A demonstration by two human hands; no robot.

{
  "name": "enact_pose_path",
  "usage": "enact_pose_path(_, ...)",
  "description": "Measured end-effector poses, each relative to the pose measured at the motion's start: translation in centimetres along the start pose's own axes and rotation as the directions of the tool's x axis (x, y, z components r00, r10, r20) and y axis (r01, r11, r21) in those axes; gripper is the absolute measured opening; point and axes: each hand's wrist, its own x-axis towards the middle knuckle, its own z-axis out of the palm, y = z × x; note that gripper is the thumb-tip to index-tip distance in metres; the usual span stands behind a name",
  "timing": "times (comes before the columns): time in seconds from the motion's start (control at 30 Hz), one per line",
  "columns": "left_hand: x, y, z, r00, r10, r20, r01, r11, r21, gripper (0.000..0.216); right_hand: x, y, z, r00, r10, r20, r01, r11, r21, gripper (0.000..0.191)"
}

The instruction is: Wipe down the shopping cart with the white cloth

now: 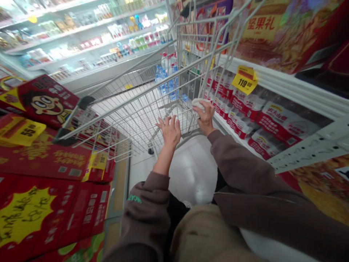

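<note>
A wire shopping cart (141,94) stands tilted across the view in front of me. My right hand (206,115) is closed on a crumpled whitish cloth (198,104), close to the cart's wire side. My left hand (171,131) is held out over the cart's lower frame with its fingers spread and nothing in them. Whether its fingertips touch the wire is hard to tell. Below both hands the pale, shiny floor (191,167) shows between my legs.
Red gift boxes (54,203) are stacked at left. On the right, a shelf (294,91) holds packs of red-labelled bottles (283,114) under a yellow price tag (244,79). Blue-tinted water bottles (167,78) stand beyond the cart, before a lit refrigerated display (92,47).
</note>
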Motion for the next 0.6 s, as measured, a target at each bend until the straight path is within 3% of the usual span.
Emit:
enact_pose_path(0.1, -0.2, -0.2, -0.1, 1.0, 0.014, -0.005, -0.014, 1.0, 0.015, 0.049, -1.7, -0.8, 1.2, 0.994, -0.016, 0.11, 0.017, 1.0, -0.008, 0.056)
enact_pose_path(0.2, -0.2, -0.4, -0.2, 1.0, 0.03, 0.007, -0.03, 0.999, 0.028, 0.05, -5.7, -0.8, 2.1, 0.923, -0.153, 0.353, 0.148, 0.988, 0.041, 0.055)
enact_pose_path(0.27, -0.2, -0.6, -0.3, 0.999, 0.038, 0.017, -0.039, 0.999, 0.029, 0.05, -7.7, -0.4, 2.2, 0.901, -0.193, 0.387, 0.176, 0.981, 0.079, 0.055)
enact_pose_path(0.37, -0.2, -0.6, -0.2, 0.999, 0.044, 0.017, -0.044, 0.999, 0.025, 0.05, -7.6, 0.3, 1.9, 0.982, -0.07, 0.175, 0.055, 0.994, 0.091, 0.054)
enact_pose_path(0.47, -0.2, -0.6, -0.1, 0.999, 0.044, 0.005, -0.044, 0.999, 0.017, 0.049, -4.6, 0.7, 1.7, 0.996, 0.081, -0.048, -0.077, 0.993, 0.086, 0.059)
enact_pose_path(0.6, -0.4, -0.6, -0.2, 0.999, 0.04, 0.006, -0.04, 0.999, 0.01, 0.049, -2.4, 0.8, 2.2, 0.989, 0.134, -0.062, -0.128, 0.988, 0.09, 0.061)
